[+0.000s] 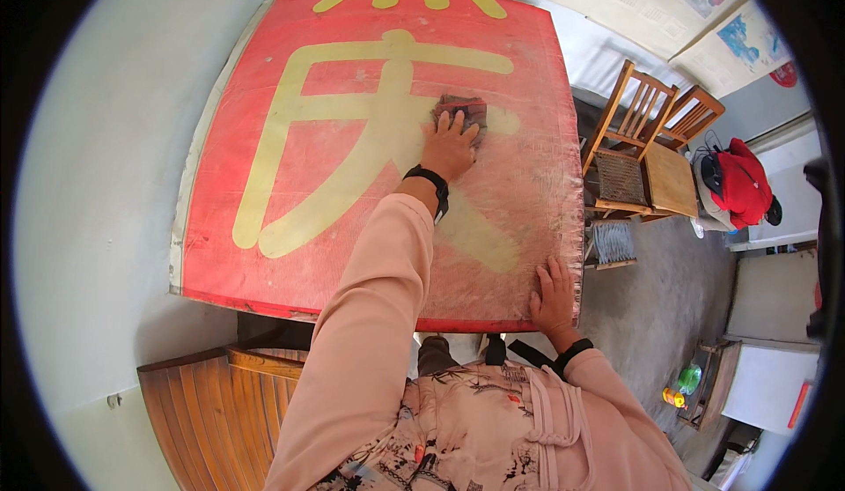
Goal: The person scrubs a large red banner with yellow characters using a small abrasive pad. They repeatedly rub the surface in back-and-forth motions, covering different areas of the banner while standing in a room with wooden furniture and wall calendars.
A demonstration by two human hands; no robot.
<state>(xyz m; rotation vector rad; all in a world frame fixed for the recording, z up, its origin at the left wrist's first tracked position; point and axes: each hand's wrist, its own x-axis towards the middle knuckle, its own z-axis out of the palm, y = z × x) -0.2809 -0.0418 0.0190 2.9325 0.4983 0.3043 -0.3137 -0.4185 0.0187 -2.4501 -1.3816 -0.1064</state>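
A dark, crumpled cloth [465,112] lies under the fingers of my left hand [451,144], which presses it against the red plastic sheet [330,180] covering the table. The sheet bears large yellow writing. Whitish dust dulls its right half, around and to the right of the cloth, while the left half looks brighter. My right hand [552,296] rests palm down near the table's right front corner, fingers a little apart and holding nothing. Both wrists wear black bands.
Wooden chairs [634,114] stand beyond the table's right edge, with a low stool [612,243] near them. Farther right, a person in red [743,184] is bent over. A slatted wooden piece of furniture [211,418] is at lower left. A wall [125,161] borders the table's left side.
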